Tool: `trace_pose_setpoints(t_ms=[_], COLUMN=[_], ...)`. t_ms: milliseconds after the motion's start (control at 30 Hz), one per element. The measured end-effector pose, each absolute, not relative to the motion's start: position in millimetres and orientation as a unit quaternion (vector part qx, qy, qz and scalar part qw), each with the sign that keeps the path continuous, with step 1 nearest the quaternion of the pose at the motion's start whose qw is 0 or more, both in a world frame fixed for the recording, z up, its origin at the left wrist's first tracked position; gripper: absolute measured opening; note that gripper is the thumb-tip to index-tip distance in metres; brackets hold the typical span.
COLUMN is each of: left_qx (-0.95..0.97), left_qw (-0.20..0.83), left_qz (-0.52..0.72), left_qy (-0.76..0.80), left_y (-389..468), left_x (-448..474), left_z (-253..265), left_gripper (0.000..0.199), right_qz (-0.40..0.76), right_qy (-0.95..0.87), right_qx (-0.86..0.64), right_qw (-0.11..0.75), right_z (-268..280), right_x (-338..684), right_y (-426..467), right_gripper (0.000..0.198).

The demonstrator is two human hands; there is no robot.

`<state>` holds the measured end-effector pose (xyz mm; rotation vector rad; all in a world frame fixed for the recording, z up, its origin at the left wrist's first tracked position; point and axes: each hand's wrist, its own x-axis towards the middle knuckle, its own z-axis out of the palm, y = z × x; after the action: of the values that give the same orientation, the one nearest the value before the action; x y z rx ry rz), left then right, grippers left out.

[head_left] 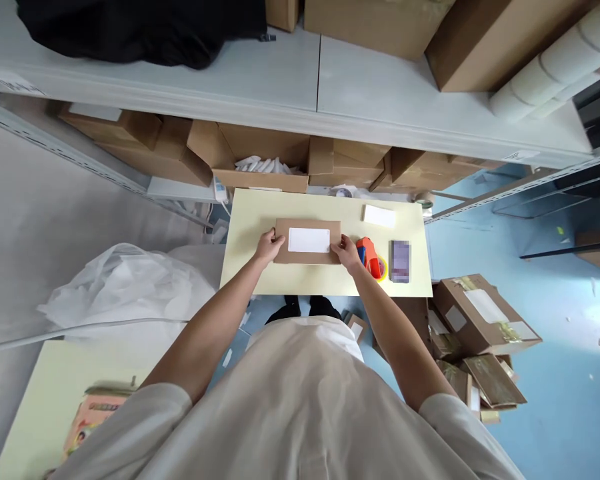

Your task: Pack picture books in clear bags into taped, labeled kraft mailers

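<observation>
A flat brown cardboard box (283,256) with a white label (309,240) on its top face is at the middle of the pale yellow table (250,283). My left hand (269,245) grips its left end, the thumb over the top. At the opposite end my right hand (347,252) holds the box the same way. Just right of that hand lies a red tape dispenser (369,257) with a roll of yellow tape. Beside it is a phone (400,261), its screen blurred out. A stack of white labels (379,215) sits near the table's back right corner.
Behind the table, a shelf (280,93) carries cartons above and below, one open carton (260,179) holding white packets. Several taped boxes (485,313) are piled on the floor at right. A clear plastic bag (130,283) bulges at left, above another table (35,407).
</observation>
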<state>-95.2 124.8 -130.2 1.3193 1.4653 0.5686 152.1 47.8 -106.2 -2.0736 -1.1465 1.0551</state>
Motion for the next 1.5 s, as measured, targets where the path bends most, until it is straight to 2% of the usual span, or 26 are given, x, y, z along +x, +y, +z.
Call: trace_pose_setpoints(t_ms=[133,300,433,567,700,867,1033,1133,1267,1333,1433,1500], left_qx=[0.571,0.623,0.715,0.810,0.838,0.850,0.855,0.840,0.796,0.766,0.681,0.635], left_qw=[0.455,0.305,0.215,0.192,0.184,0.153,0.152,0.184,0.268,0.370,0.582,0.657], left_qz=[0.224,0.222,0.192,0.090,0.008,-0.023,-0.027,-0.007,0.094,0.122,0.026,-0.055], left_qy=[0.645,0.685,0.637,0.547,0.513,0.503,0.496,0.510,0.535,0.512,0.445,0.402], left_y=[128,127,129,138,143,136,128,130,138,143,150,153], left_x=[-91,-80,-45,10,47,52,45,45,59,77,109,127], left_z=[-135,-124,-106,-97,-104,-108,-109,-110,-95,-81,-60,-52], left_gripper=[0.048,0.061,0.066,0.075,0.074,0.074,0.074,0.073,0.072,0.073,0.065,0.053], right_qz=[0.429,0.339,0.247,0.237,0.291,0.351,0.365,0.352,0.398,0.452,0.497,0.508], right_qy=[-0.386,-0.461,-0.496,-0.499,-0.495,-0.468,-0.481,-0.482,-0.423,-0.374,-0.324,-0.301], right_qx=[-0.764,-0.773,-0.799,-0.815,-0.815,-0.811,-0.796,-0.802,-0.765,-0.706,-0.643,-0.630], right_qw=[0.287,0.273,0.233,0.175,0.078,-0.019,-0.041,0.026,0.278,0.396,0.484,0.505], right_z=[-111,-113,-119,-129,-137,-138,-142,-141,-138,-136,-135,-135], right_x=[152,168,203,226,230,230,231,239,259,265,265,262], right_y=[58,41,-13,-50,-38,-11,-10,-19,-38,-46,-52,-54], right_gripper=[0.052,0.057,0.054,0.058,0.047,0.037,0.034,0.033,0.022,0.018,0.014,0.014])
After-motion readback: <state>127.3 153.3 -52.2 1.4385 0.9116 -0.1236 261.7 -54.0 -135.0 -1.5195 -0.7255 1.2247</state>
